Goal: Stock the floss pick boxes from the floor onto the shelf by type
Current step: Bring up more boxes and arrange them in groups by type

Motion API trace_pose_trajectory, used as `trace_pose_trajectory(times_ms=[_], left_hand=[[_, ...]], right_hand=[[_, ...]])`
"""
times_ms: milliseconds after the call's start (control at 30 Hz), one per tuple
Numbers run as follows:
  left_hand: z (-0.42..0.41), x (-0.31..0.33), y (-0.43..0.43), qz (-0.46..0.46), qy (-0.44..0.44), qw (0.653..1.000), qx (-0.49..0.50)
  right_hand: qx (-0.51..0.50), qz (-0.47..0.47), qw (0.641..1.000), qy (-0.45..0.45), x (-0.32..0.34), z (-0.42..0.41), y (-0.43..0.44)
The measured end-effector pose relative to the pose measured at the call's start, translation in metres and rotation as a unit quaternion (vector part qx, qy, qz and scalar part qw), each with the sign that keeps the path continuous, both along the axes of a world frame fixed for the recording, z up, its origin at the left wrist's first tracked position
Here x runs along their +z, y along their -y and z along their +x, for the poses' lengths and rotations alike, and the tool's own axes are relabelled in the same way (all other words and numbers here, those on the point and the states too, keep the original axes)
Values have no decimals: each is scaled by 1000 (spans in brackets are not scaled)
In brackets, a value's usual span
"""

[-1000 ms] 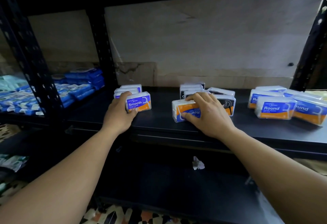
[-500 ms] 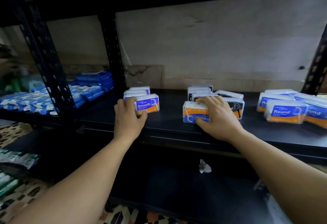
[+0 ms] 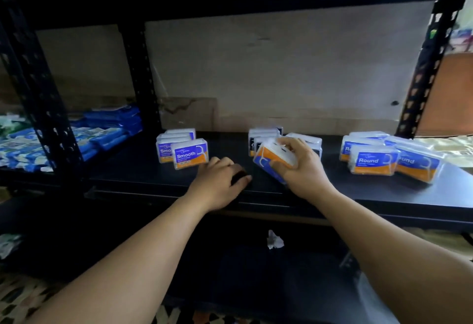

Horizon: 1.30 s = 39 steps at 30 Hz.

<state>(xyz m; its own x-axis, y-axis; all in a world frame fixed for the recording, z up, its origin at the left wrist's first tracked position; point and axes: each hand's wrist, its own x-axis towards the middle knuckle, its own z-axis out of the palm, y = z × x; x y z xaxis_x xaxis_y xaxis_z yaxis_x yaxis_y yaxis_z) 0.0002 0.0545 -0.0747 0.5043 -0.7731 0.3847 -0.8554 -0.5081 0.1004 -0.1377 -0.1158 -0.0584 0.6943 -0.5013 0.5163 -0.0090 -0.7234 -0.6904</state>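
My right hand (image 3: pixel 299 170) grips a blue and orange floss pick box (image 3: pixel 271 160), tilted and lifted off the black shelf (image 3: pixel 332 190). Behind it stands a group of black-labelled boxes (image 3: pixel 265 135). My left hand (image 3: pixel 220 183) rests on the shelf just right of the Smooth boxes (image 3: pixel 190 156), fingers loosely curled, holding nothing. The Round boxes (image 3: pixel 373 161) sit in a cluster at the right of the shelf.
Black perforated uprights stand at the left (image 3: pixel 43 119), back (image 3: pixel 139 73) and right (image 3: pixel 427 68). Blue packets (image 3: pixel 102 134) fill the neighbouring shelf at left. A crumpled white scrap (image 3: pixel 274 240) lies on the lower shelf. Patterned floor (image 3: pixel 23 298) shows at bottom left.
My right hand has picked up the blue and orange box from the shelf and tilted it. My left hand has let go of the front Smooth box and moved right onto the shelf.
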Motion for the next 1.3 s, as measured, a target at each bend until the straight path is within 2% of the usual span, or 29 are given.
trace_pose_trajectory(times_ms=[67,167,267,367,500,700,800,900,967,1067,1167,1300], left_hand=[[-10,-1,12,16,11,1000,11],[-20,-5,25,36,22,999,25],[-21,-4,27,56,11,998,30],[-22,-5,25,56,10,998,31],[-23,-6,24,49,18,998,37],[-22,-6,24,46,-8,998,40],[-23,-5,25,48,-27,998,43],[-23,-5,24,46,-25,998,42],[-22,-6,24,46,-24,998,40],[-21,-7,26,47,-28,998,41],[-20,-9,28,45,-28,998,42],[-19,-10,28,46,-24,998,48]], right_hand=[[-1,59,998,37,0,-3,2],[13,85,994,63,2,-9,2],[57,92,993,44,4,-11,2],[35,70,996,33,4,-11,3],[2,88,995,47,1,-21,6],[21,122,992,16,0,-60,30],[39,166,984,55,-1,-77,33],[9,184,979,91,-2,-88,36],[-35,173,981,86,-3,-93,40],[-138,83,987,16,-5,-104,52],[-212,8,976,-44,-9,-116,64],[-273,-20,960,-57,-13,-125,79]])
